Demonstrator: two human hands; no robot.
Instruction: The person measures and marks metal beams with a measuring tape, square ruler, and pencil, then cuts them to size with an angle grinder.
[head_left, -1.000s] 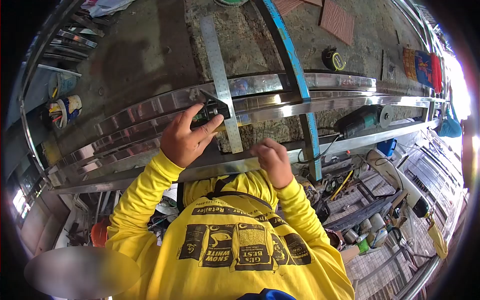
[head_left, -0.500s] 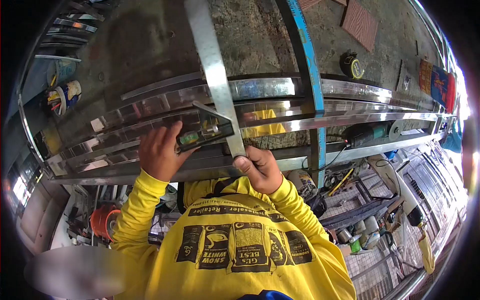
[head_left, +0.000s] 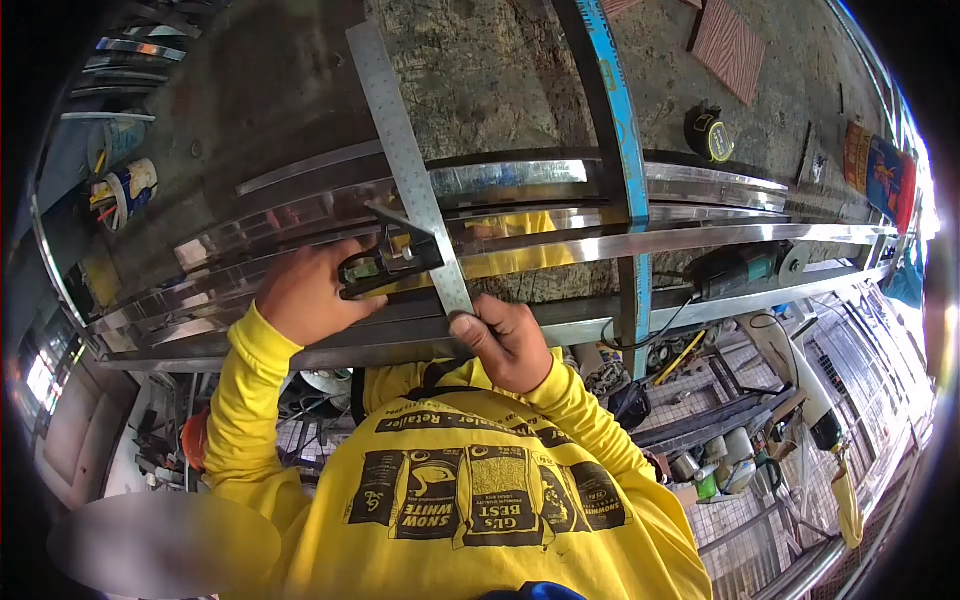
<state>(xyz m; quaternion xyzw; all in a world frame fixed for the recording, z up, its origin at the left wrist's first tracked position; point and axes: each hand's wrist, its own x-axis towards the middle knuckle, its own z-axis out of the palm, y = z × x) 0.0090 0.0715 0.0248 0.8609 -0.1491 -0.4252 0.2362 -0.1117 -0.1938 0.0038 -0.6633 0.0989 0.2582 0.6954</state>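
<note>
A combination square spans my two hands above shiny metal tubes (head_left: 690,243) that lie across the workbench. Its steel blade (head_left: 405,170) points away from me, tilted to the left. My left hand (head_left: 310,295) is closed around the square's dark head (head_left: 415,250), which has a small greenish level vial. With thumb and fingers, my right hand (head_left: 505,340) pinches the near end of the blade. Part of the tubes is hidden behind the square and my left hand.
A blue-sided bar (head_left: 622,130) crosses the tubes. Right of it sit a tape measure (head_left: 710,135), an angle grinder (head_left: 740,270) with a cord, and a wood-grain board (head_left: 728,50). A bucket of tools (head_left: 130,190) stands far left. Cluttered shelving (head_left: 720,460) lies below the bench edge.
Both hands and the square have shifted slightly left. The blade has turned, so its ruled face shows with less glare. My left fingers have closed further around the square's head.
</note>
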